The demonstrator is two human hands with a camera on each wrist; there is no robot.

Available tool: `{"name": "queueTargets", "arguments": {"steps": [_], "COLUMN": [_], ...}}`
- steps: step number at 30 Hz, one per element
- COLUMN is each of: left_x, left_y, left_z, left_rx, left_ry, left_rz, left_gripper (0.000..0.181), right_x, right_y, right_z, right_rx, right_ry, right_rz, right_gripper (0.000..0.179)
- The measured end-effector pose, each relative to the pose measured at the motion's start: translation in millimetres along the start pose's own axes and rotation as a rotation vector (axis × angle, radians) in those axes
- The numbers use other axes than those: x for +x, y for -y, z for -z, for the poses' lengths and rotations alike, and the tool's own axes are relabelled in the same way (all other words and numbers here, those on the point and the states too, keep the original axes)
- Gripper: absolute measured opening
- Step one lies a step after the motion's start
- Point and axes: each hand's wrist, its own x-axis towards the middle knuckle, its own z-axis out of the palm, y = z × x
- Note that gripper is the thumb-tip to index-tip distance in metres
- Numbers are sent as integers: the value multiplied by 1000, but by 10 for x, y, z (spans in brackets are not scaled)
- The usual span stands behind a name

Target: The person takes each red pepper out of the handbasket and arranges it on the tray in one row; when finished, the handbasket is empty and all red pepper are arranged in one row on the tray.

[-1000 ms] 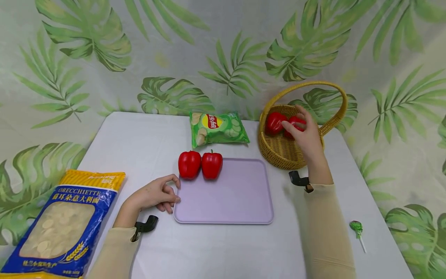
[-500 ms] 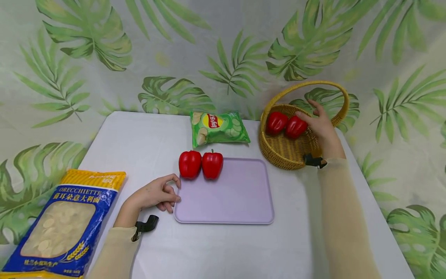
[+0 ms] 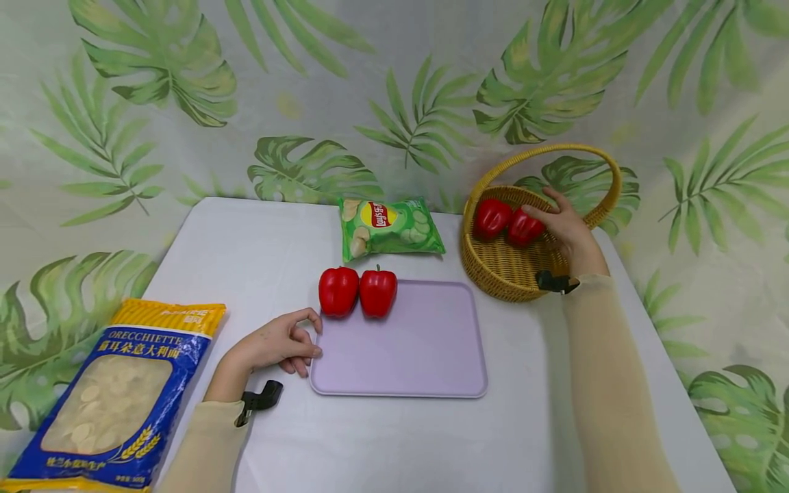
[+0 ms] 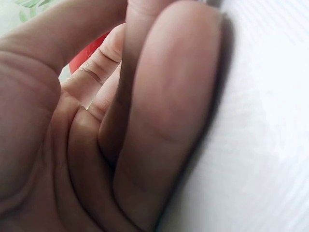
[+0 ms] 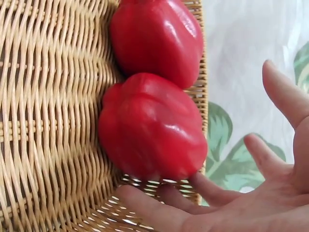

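Right hand [image 3: 568, 229] shifted rightward: fingers spread, beside right basket pepper [image 3: 525, 227]. Wicker basket [image 3: 502, 272] holds that and left basket pepper [image 3: 492, 219]. Tray [image 3: 401, 359]: two upright peppers [image 3: 378, 294], upper-left corner. Left hand [image 3: 271, 344] loosely bent at rim.

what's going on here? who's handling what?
A person has their right hand at the wicker basket, fingers spread beside the right-hand red pepper; no firm grip shows. A second basket pepper lies against it. Their left hand is at the left edge of the lilac tray. Two more peppers, the left one and its neighbour, sit side by side at the tray's far left corner.
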Motion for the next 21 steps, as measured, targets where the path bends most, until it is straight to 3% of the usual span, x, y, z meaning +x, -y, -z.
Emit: {"name": "queueTargets", "arguments": {"steps": [21], "left_x": [-3], "left_y": [-9], "left_z": [-4], "left_rx": [3], "left_ry": [-4], "left_rz": [0], "left_gripper": [42], "right_x": [159], "right_y": [-137], "right_z": [4], "right_rx": [67], "right_ry": [61], "right_rz": [-52], "right_gripper": [91]}}
